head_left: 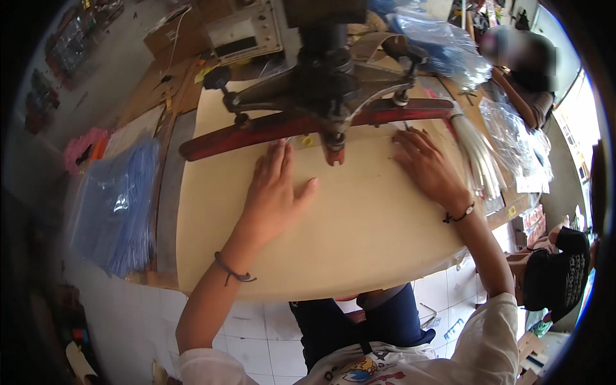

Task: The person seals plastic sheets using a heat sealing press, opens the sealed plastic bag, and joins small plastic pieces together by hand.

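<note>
In the head view, two bare hands lie on one large tan sheet (pixel 359 224), which spreads over the table (pixel 168 212) below one dark metal machine (pixel 324 70). The sheet's near edge curves past the table edge, above the person's lap.

The left hand (pixel 273 192) is flat, palm down, its four fingers close together and its thumb spread wide; its fingertips reach the near edge of one long red bar (pixel 250 136). The right hand (pixel 427 163) rests palm down near the bar's right end, fingers loosely apart and slightly bent; I cannot tell whether its fingertips press on anything besides the sheet. Each wrist wears one bracelet: a dark cord (pixel 234 273) on the left, a band with a pale bead (pixel 469 210) on the right.

The machine has two large black knobs (pixel 217 78), one on each side, and one small red forked tip (pixel 334 156) at its middle, between the hands.

One pile of bluish plastic bags (pixel 115 205) lies left of the sheet, a second pile (pixel 443 48) beyond it at upper right. One bundle of white strips (pixel 478 151) lies beside the right hand. Two other people are at the right: one near the table's far side (pixel 539 106), one in a black top (pixel 555 273).
</note>
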The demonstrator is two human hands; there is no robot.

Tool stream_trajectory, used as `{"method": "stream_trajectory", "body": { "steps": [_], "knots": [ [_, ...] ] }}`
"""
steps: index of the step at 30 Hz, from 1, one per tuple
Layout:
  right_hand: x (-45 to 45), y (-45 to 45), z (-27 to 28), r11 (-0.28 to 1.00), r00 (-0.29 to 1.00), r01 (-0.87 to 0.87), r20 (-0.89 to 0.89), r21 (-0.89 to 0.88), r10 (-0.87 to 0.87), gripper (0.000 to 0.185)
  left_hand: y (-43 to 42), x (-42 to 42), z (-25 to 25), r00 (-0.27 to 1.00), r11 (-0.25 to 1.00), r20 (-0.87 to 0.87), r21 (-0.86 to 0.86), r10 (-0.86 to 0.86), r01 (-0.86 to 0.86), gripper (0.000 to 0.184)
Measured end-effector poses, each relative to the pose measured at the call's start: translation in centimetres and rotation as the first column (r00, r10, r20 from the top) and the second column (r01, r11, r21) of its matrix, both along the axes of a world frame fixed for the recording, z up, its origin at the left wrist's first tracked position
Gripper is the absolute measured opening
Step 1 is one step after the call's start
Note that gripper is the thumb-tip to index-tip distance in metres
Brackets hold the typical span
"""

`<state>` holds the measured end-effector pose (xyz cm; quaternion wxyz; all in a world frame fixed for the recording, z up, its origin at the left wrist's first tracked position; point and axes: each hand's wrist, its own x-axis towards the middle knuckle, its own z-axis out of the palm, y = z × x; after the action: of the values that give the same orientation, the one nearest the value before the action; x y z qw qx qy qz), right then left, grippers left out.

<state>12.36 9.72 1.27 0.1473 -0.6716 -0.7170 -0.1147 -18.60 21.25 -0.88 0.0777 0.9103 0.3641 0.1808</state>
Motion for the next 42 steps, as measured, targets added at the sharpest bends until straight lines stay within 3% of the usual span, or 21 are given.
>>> {"method": "stream_trajectory", "body": {
  "steps": [25, 42],
  "knots": [
    [-0.8, -0.2, 1.3, 0.993, 0.984, 0.049, -0.166, -0.106, -0.066, 0.04, -0.4, 0.3, 1.3, 0.999, 0.998, -0.034, -0.052, 0.03, -0.032, 0.078],
    [-0.4, -6.0, 1.6, 0.986, 0.986, -0.061, -0.163, -0.154, 0.035, 0.043, -2.1, -0.8, 0.7, 0.996, 0.998, -0.087, -0.063, 0.018, -0.023, 0.073]
  ]
}}
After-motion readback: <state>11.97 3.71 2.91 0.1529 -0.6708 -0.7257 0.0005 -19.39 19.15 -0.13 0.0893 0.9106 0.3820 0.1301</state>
